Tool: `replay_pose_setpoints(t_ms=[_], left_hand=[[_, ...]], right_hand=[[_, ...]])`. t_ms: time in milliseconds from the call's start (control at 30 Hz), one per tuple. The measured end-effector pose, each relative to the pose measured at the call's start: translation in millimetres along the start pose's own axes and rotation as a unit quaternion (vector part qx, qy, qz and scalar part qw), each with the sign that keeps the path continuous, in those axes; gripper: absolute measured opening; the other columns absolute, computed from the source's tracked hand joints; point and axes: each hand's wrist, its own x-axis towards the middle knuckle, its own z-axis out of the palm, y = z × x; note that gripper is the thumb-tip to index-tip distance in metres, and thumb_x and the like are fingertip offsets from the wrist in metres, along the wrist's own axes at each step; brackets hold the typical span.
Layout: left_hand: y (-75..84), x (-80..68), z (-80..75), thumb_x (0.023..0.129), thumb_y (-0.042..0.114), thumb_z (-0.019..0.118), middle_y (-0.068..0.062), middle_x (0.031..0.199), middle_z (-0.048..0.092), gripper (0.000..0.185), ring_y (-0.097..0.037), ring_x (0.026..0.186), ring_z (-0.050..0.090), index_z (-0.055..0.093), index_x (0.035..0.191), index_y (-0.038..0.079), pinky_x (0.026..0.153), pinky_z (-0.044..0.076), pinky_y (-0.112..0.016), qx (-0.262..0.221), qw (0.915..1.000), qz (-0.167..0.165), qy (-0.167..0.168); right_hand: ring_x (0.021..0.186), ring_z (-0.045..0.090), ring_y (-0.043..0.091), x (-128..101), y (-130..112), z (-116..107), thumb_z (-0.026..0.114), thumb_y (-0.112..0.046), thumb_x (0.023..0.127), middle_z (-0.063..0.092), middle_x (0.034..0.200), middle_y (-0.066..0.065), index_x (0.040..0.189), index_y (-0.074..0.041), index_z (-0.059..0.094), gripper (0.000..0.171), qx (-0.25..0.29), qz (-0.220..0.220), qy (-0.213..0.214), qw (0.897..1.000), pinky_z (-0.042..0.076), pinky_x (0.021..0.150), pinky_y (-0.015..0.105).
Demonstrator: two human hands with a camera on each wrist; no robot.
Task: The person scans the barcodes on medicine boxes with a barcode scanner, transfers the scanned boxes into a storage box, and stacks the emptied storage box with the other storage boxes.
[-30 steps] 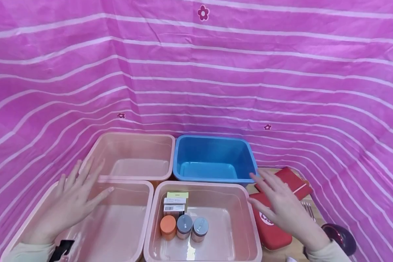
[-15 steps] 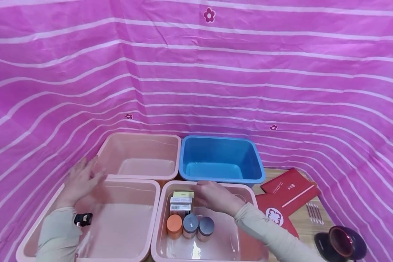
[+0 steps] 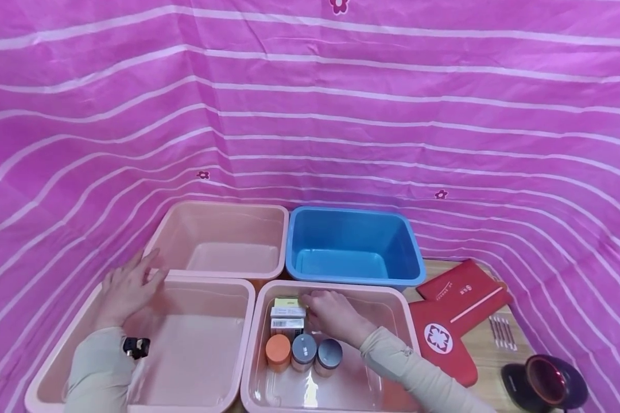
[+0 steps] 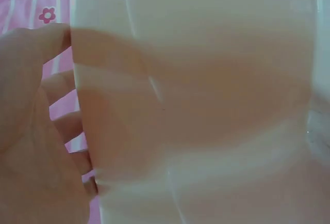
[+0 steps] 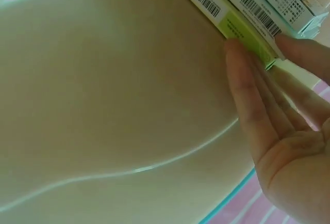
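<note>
In the head view my right hand [image 3: 336,315] reaches into the front right pink bin [image 3: 403,304], at the right end of a yellow-green box [image 3: 287,302]. In the right wrist view, fingers and thumb pinch the end of that box, whose side carries a barcode. Two white boxes [image 3: 287,312] stand packed beside it. In front are an orange-lidded jar [image 3: 278,349] and two grey-lidded jars [image 3: 303,349]. My left hand [image 3: 129,292] lies at the left back rim of the front left pink bin [image 3: 206,344], fingers spread and touching the rim in the left wrist view.
Behind stand another pink bin [image 3: 227,209] and a blue bin [image 3: 356,215]. Right of the bins lie a red notebook [image 3: 462,289], a red case with a white emblem [image 3: 444,350], a pack of thin sticks [image 3: 503,332] and a dark cup [image 3: 553,381]. A striped pink cloth [image 3: 310,126] hangs around.
My right hand moved left from above the red things into the front right bin, onto the yellow-green box. My left hand came down to the front left bin's rim.
</note>
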Motion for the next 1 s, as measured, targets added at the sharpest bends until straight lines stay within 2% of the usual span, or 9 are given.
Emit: replay_pose_setpoints(t_ms=[167, 300, 400, 500, 600, 700, 833, 1000], left_hand=[[0.5, 2.7, 4.0, 0.107, 0.044, 0.043, -0.034, 0.162, 0.026, 0.063, -0.067, 0.135, 0.029, 0.038, 0.156, 0.004, 0.106, 0.018, -0.075, -0.003, 0.9999, 0.004, 0.016], [2.6, 5.8, 3.6, 0.107, 0.044, 0.043, -0.034, 0.161, 0.028, 0.063, -0.068, 0.133, 0.031, 0.040, 0.154, 0.003, 0.105, 0.021, -0.073, -0.001, 0.9997, 0.002, 0.022], [3.1, 7.8, 0.8, 0.107, 0.045, 0.041, -0.034, 0.161, 0.028, 0.063, -0.069, 0.128, 0.032, 0.040, 0.154, 0.002, 0.102, 0.022, -0.072, 0.004, 0.9998, 0.000, 0.020], [2.4, 9.4, -1.4, 0.107, 0.047, 0.041, -0.033, 0.162, 0.027, 0.065, -0.069, 0.124, 0.034, 0.040, 0.154, 0.002, 0.099, 0.024, -0.070, 0.004, 0.9999, -0.004, 0.016], [1.0, 9.7, -0.6, 0.107, 0.047, 0.041, -0.033, 0.162, 0.027, 0.065, -0.068, 0.124, 0.034, 0.042, 0.153, 0.002, 0.098, 0.024, -0.069, 0.002, 0.9999, -0.008, 0.014], [-0.9, 8.5, 2.2, 0.107, 0.047, 0.042, -0.033, 0.162, 0.027, 0.064, -0.068, 0.122, 0.035, 0.043, 0.152, 0.001, 0.098, 0.024, -0.069, -0.001, 0.9999, -0.012, 0.012], [-2.1, 7.0, 4.9, 0.107, 0.045, 0.042, -0.033, 0.162, 0.027, 0.064, -0.067, 0.123, 0.035, 0.044, 0.151, 0.000, 0.099, 0.024, -0.069, -0.005, 0.9999, -0.015, 0.006], [-1.4, 6.8, 3.8, 0.107, 0.044, 0.042, -0.034, 0.161, 0.027, 0.062, -0.067, 0.129, 0.033, 0.046, 0.149, -0.001, 0.101, 0.023, -0.071, -0.006, 0.9999, -0.009, 0.002]], right_hand=[[0.099, 0.072, 0.015, -1, 2, -2, 0.080, -0.021, 0.090, 0.075, 0.114, -0.001, 0.117, -0.020, 0.068, 0.030, -0.005, 0.018, 0.000, 1.000, 0.059, 0.095, 0.037], [0.088, 0.069, 0.012, -4, -1, -10, 0.077, -0.022, 0.091, 0.075, 0.107, -0.002, 0.115, -0.020, 0.067, 0.026, -0.009, -0.004, -0.013, 1.000, 0.060, 0.086, 0.031], [0.077, 0.063, 0.007, -7, -6, -13, 0.077, -0.029, 0.091, 0.074, 0.097, -0.005, 0.108, -0.021, 0.067, 0.020, 0.000, -0.037, -0.043, 0.998, 0.056, 0.073, 0.026], [0.073, 0.060, 0.003, -8, -10, -7, 0.078, -0.040, 0.090, 0.075, 0.097, -0.008, 0.109, -0.023, 0.069, 0.027, 0.008, -0.061, -0.087, 0.994, 0.053, 0.069, 0.022], [0.081, 0.062, 0.003, -9, -14, 2, 0.080, -0.047, 0.087, 0.076, 0.109, -0.009, 0.118, -0.026, 0.070, 0.039, -0.001, -0.072, -0.124, 0.990, 0.055, 0.077, 0.024], [0.088, 0.064, 0.006, -11, -15, 11, 0.082, -0.044, 0.086, 0.074, 0.116, -0.007, 0.122, -0.026, 0.069, 0.042, -0.013, -0.082, -0.144, 0.986, 0.055, 0.082, 0.026], [0.096, 0.065, 0.009, -13, -15, 17, 0.083, -0.037, 0.087, 0.072, 0.125, -0.006, 0.123, -0.025, 0.069, 0.041, -0.006, -0.089, -0.152, 0.984, 0.056, 0.091, 0.027], [0.092, 0.065, 0.010, -13, -14, 12, 0.084, -0.034, 0.086, 0.072, 0.127, -0.004, 0.127, -0.026, 0.069, 0.045, 0.015, -0.082, -0.141, 0.986, 0.057, 0.089, 0.028]])
